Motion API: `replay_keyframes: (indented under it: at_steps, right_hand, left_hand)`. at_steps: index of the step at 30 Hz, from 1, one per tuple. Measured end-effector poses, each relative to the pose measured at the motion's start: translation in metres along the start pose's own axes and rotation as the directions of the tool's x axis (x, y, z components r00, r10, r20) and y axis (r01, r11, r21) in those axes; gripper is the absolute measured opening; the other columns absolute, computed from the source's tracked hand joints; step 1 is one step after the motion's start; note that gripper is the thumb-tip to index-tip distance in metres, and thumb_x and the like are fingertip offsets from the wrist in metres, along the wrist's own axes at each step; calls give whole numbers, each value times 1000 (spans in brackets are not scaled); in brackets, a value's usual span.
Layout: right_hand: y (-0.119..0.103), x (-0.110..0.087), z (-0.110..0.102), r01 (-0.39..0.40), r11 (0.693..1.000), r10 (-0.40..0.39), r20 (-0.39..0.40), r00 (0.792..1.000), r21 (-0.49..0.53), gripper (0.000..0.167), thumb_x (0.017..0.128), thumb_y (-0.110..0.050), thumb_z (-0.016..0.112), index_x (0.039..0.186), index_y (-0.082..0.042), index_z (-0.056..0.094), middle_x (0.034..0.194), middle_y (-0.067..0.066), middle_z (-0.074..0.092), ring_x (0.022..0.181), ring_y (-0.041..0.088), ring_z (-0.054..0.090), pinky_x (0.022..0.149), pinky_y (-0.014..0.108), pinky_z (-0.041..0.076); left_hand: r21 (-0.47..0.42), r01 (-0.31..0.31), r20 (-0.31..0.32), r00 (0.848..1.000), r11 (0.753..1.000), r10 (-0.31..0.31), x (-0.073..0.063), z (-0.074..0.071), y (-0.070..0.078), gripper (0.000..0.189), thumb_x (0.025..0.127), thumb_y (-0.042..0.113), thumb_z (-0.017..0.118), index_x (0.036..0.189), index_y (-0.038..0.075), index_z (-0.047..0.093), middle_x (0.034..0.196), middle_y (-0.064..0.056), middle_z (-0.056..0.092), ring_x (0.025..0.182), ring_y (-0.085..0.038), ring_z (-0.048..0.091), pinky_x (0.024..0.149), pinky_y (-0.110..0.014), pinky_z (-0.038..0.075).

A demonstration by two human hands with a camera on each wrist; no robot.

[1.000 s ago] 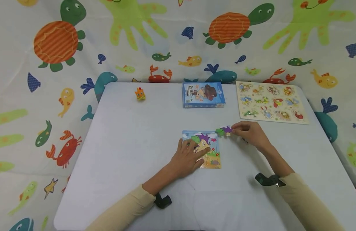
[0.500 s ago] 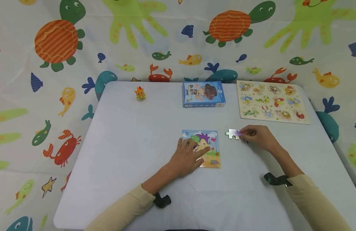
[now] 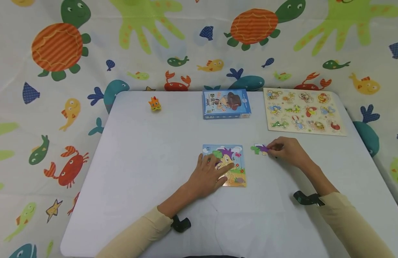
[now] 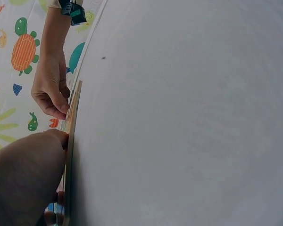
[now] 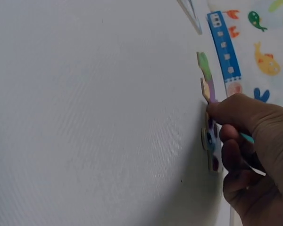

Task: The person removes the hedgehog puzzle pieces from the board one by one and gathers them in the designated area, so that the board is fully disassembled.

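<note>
A small square jigsaw puzzle with a purple-haired cartoon figure lies mid-table. My left hand rests on it, fingers spread, covering its left part; in the left wrist view the board shows edge-on beside the left hand. To the right of the board, my right hand pinches a green and purple jigsaw piece between thumb and fingers. The right wrist view shows the right hand with thumb on this piece; more puzzle shapes with blue and dark patches show below the thumb.
At the back stand a blue game box and a small orange toy figure. A wooden board with insect pictures lies at the back right. Behind the white table hangs a sea-animal cloth.
My right hand has moved right, away from the board, with the jigsaw piece. The piece tilted and caught the light, and now shows its colours again. My left hand stays on the puzzle.
</note>
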State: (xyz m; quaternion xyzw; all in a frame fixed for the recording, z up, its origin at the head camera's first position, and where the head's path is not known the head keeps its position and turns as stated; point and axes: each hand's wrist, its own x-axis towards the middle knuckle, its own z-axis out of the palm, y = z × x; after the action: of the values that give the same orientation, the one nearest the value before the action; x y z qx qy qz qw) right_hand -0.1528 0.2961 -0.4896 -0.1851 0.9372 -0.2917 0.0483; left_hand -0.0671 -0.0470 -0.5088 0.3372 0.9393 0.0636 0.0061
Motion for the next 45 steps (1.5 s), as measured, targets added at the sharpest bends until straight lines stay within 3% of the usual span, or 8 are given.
replay_keyframes:
  at_steps: [5,14,20,22,26,31,39,45]
  right_hand:
    - [-7,2,-1,-63,998,64,28,998,-23,14,83,-8,77,96,-3,77,80,0,66,72,18,58,65,32,48]
    - [-13,0,-5,-57,998,57,9,998,-42,24,85,-12,77,106,-1,74,81,1,67,71,17,58,62,31,47]
    - [-42,18,-2,30,999,-29,-76,997,20,22,88,-9,73,109,-2,73,82,1,65,74,18,57,56,27,45]
    - [-62,32,9,81,996,-78,-55,995,42,23,89,-11,73,110,-3,73,85,1,65,76,18,57,59,28,47]
    - [-101,59,39,156,986,-161,74,984,63,26,89,-16,74,112,-3,73,89,1,66,79,17,59,67,31,51]
    - [-128,76,67,163,986,-164,210,964,23,25,88,-17,75,110,-4,74,91,1,66,79,15,61,73,32,53]
    - [-138,77,76,204,977,-185,219,958,-65,19,90,-13,72,106,-4,76,89,1,66,80,16,62,78,36,53]
    - [-141,79,78,175,985,-170,216,961,-4,18,88,-14,74,103,-5,75,88,0,66,80,15,63,78,34,53]
  left_hand:
    - [14,6,8,1000,1000,-6,-1,2,-1,53,103,51,36,155,41,28,131,-10,43,132,-32,30,108,-63,17]
    - [-17,9,-24,1000,1000,-9,-2,6,-1,52,104,50,36,155,41,29,134,-12,43,134,-33,29,110,-63,15]
    - [-16,43,-19,999,999,-43,-6,5,0,51,104,49,36,155,41,31,139,-11,40,138,-35,25,110,-63,13]
    - [12,55,-18,998,998,-54,-7,5,1,51,105,48,35,155,41,30,140,-11,38,136,-35,26,110,-63,13]
    - [81,58,-51,997,995,-54,-8,8,7,49,105,45,37,154,40,33,139,-11,37,125,-34,33,109,-63,17]
    - [173,34,-114,993,984,-14,-8,11,13,51,104,43,42,154,37,35,132,-10,40,113,-31,40,104,-59,27]
    - [252,4,-127,992,968,29,-8,8,15,52,103,43,43,154,35,35,127,-11,45,111,-32,43,100,-55,33]
    - [261,-1,-149,988,965,42,-9,7,12,51,103,42,44,153,33,38,126,-11,45,109,-31,42,98,-52,34]
